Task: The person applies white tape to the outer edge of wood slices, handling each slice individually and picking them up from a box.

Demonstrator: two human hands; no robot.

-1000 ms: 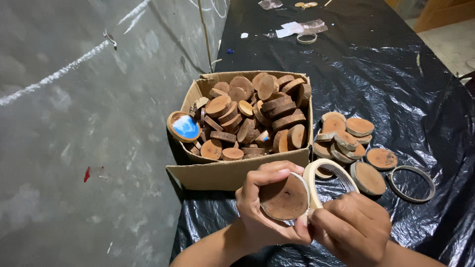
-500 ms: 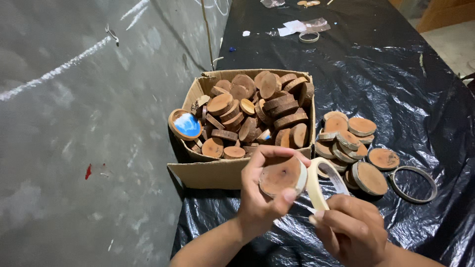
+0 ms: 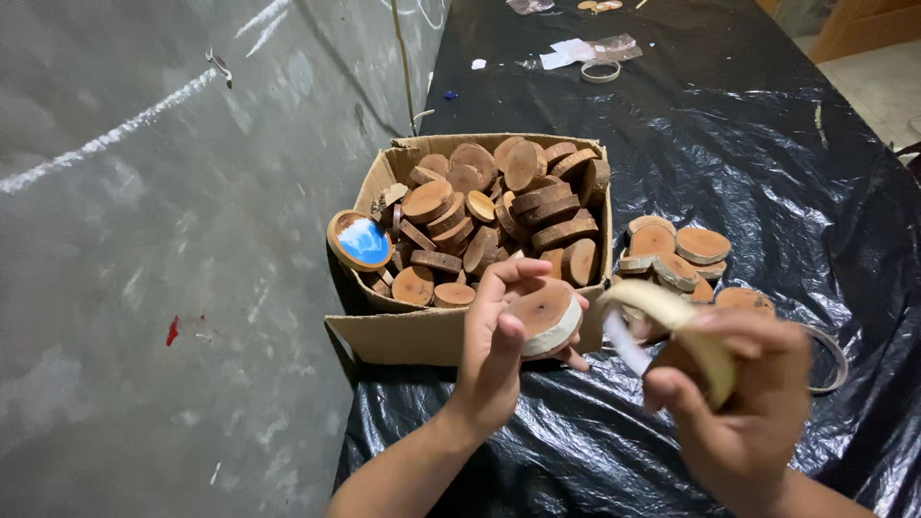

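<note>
Nearest the camera, the right hand (image 3: 739,403) gripped a roll of pale tape (image 3: 686,331), its strip running toward a round wood slice (image 3: 545,315) pinched in the left hand (image 3: 499,350), held up so its rim could take the tape. Behind them sat a cardboard box (image 3: 422,331) heaped with slices, with a loose pile (image 3: 676,254) beside it on the black-sheeted tabletop (image 3: 748,144).

Left hand (image 3: 499,350) gripping wood slice (image 3: 544,317), right hand (image 3: 739,403) holding tape roll (image 3: 686,331) (blurred), cardboard box (image 3: 432,331) of slices behind
</note>
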